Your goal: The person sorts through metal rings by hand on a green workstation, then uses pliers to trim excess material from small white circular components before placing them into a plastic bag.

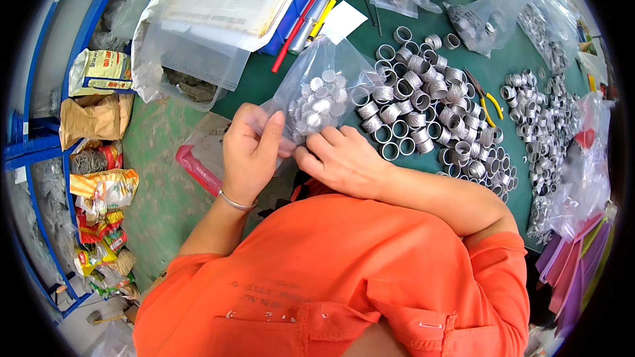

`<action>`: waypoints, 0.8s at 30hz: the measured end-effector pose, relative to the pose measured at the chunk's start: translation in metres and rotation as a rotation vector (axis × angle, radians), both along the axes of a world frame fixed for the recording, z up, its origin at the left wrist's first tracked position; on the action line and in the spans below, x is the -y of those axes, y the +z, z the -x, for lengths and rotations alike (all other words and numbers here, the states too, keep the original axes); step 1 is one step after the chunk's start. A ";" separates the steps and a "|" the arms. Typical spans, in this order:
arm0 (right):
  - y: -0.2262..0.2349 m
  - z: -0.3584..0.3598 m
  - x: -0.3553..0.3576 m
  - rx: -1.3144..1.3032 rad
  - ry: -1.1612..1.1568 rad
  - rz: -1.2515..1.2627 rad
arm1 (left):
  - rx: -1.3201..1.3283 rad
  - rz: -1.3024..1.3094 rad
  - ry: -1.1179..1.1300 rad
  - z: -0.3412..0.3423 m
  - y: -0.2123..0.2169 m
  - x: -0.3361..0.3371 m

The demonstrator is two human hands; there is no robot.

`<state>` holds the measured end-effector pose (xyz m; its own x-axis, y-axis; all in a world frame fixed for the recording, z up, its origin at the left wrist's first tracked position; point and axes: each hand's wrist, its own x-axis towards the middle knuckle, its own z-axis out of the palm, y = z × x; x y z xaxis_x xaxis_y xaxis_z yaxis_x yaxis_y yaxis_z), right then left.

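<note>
My left hand [250, 152] and my right hand [338, 157] both pinch the near edge of a clear plastic bag [321, 82] over the edge of a green table [264, 73]. Inside the bag lie several small silver toothed discs [319, 102]. Just right of the bag, a dense cluster of ribbed silver metal rings [423, 109] covers the table. A thin bracelet circles my left wrist, and my orange shirt fills the lower part of the view.
Yellow-handled pliers [488, 99] lie among the rings. More bags of metal parts [489, 20] sit at the back and right. Papers in a clear sleeve [225, 0], pens [311, 16], purple sheets [582, 258]. Blue shelving with packets [99, 185] stands left.
</note>
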<state>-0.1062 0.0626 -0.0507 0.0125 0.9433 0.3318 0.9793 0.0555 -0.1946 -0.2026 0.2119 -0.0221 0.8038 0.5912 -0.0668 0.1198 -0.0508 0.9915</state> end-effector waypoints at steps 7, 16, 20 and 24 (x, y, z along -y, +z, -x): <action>0.008 -0.001 0.008 -0.055 -0.049 -0.192 | 0.088 0.451 -0.004 -0.010 0.012 -0.004; 0.039 -0.024 0.014 -0.281 -0.034 -0.414 | 0.365 0.527 -0.056 -0.015 0.024 -0.006; 0.050 -0.035 0.009 -0.382 0.019 -0.464 | 0.442 -0.002 -0.044 -0.012 -0.023 0.001; 0.054 -0.032 0.004 -0.411 0.032 -0.532 | 0.173 -0.359 -0.056 -0.027 -0.037 0.015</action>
